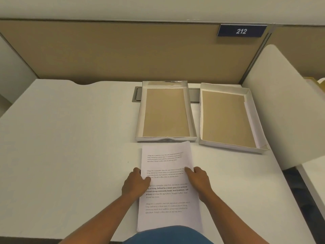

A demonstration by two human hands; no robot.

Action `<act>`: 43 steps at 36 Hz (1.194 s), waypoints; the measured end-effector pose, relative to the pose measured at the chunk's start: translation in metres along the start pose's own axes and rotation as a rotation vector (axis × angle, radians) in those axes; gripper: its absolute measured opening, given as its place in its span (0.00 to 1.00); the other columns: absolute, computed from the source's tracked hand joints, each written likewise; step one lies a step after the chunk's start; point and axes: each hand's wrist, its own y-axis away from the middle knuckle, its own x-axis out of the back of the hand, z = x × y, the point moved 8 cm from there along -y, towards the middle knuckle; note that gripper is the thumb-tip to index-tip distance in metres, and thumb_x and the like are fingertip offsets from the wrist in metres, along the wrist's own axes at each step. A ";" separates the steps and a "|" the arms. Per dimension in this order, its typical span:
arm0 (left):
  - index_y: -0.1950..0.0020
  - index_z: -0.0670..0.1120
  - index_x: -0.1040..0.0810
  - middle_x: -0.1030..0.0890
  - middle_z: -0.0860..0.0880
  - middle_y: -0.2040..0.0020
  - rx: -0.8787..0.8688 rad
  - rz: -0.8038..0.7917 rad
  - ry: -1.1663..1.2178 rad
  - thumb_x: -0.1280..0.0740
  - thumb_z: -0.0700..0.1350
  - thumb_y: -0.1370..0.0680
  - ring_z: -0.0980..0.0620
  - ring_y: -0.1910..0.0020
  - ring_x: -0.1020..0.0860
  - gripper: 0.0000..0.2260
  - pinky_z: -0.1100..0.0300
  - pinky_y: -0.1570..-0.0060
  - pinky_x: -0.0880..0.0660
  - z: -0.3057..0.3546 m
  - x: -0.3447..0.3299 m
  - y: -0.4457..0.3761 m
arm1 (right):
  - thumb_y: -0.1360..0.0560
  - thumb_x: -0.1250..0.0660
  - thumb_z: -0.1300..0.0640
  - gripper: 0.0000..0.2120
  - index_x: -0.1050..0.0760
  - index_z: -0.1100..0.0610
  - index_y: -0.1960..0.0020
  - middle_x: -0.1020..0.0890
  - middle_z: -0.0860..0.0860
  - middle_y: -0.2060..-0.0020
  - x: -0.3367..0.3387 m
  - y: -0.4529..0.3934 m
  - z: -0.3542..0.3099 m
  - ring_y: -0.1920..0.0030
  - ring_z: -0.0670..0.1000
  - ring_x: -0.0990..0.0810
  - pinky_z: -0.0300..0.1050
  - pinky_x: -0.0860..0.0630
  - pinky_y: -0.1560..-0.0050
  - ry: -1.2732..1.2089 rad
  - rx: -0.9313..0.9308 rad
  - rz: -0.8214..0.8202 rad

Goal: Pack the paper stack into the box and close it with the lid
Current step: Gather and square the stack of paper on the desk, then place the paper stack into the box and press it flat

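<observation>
Two shallow trays sit empty at frame centre-right on the bench [70,138]: the silver-edged box [140,110] and, just beside it, the white lid [253,120]. Nothing is packed yet. Below them lies the paper stack [168,196], unlifted. Left hand [135,184] and right hand [199,180] each hold a narrow grip on its side edges.

Paper stack, box and lid on the table.
Printed white paper stack [167,187] lies flat nearest; beyond it the silver-walled tray [166,112], and beside that the white-walled tray [228,118], both open, brown-bottomed, empty.
</observation>
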 end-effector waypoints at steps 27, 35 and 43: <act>0.38 0.48 0.20 0.15 0.45 0.43 -0.117 -0.322 1.146 0.31 0.59 0.25 0.45 0.46 0.16 0.21 0.46 0.45 0.20 0.060 0.032 0.000 | 0.20 0.36 0.54 0.21 0.34 0.49 0.29 0.20 0.53 0.39 0.031 0.053 -0.123 0.43 0.56 0.17 0.59 0.19 0.47 -0.363 0.468 -0.372; 0.44 0.59 0.22 0.15 0.52 0.49 -0.420 0.182 0.976 0.35 0.59 0.22 0.51 0.52 0.15 0.10 0.54 0.56 0.16 0.110 0.094 0.023 | 0.20 0.39 0.47 0.17 0.36 0.45 0.33 0.21 0.48 0.42 0.054 0.049 -0.149 0.45 0.51 0.18 0.57 0.18 0.49 -0.255 0.628 -0.121; 0.39 0.56 0.25 0.17 0.57 0.47 -0.461 0.143 0.965 0.30 0.57 0.26 0.58 0.46 0.19 0.17 0.58 0.46 0.21 0.091 0.070 0.026 | 0.22 0.36 0.46 0.19 0.27 0.52 0.34 0.18 0.49 0.44 0.035 0.052 -0.097 0.43 0.49 0.19 0.53 0.20 0.45 -0.363 0.677 0.093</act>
